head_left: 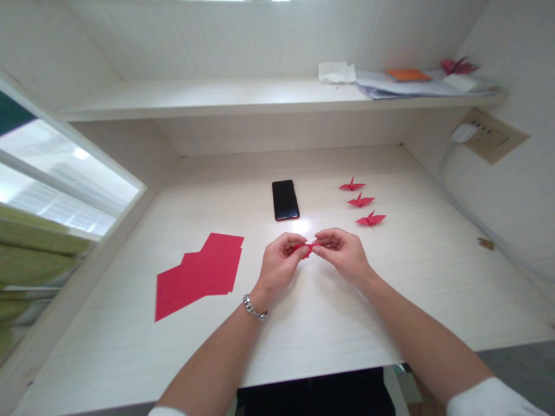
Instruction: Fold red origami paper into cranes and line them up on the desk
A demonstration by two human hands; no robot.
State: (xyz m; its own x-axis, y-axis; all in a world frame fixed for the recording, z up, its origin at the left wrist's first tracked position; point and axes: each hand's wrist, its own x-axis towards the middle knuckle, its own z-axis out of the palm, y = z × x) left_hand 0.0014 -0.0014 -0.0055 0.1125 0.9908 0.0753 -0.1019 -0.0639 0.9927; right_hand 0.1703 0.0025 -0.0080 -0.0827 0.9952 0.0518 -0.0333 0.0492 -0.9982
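I've got the left hand point(280, 263) and right hand point(342, 251) both pinched shut on the folded red paper point(304, 249), just above mid-desk point(325, 323). Phone point(285, 199) at 12 o'clock, paper cranes point(361, 201) at 1, red sheets point(202, 274) at 9. Risk, my call: pulling opposite ends tears the crease.

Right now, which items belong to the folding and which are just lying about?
In the job: left hand, right hand, folded red paper between them, stack of red sheets, three red cranes.
Lying about: black phone, shelf papers, orange pad, wall charger.
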